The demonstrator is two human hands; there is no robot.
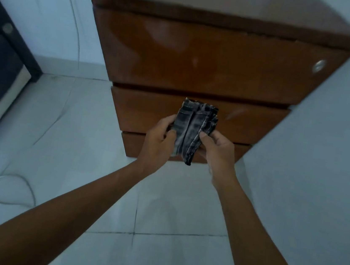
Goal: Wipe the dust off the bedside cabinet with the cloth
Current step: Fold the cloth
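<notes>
Both hands hold a folded dark cloth (pixel 194 130) in front of the brown cabinet (pixel 211 59), down by its lower drawers. The left hand (pixel 157 140) grips the cloth's left edge. The right hand (pixel 218 149) pinches its right edge. A thin cord (pixel 10 187) lies on the white floor (pixel 166 252).

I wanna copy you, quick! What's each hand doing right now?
Left hand: fingers curled round the left side of the folded cloth, holding it.
Right hand: pinching the cloth's right edge, holding it too.
</notes>
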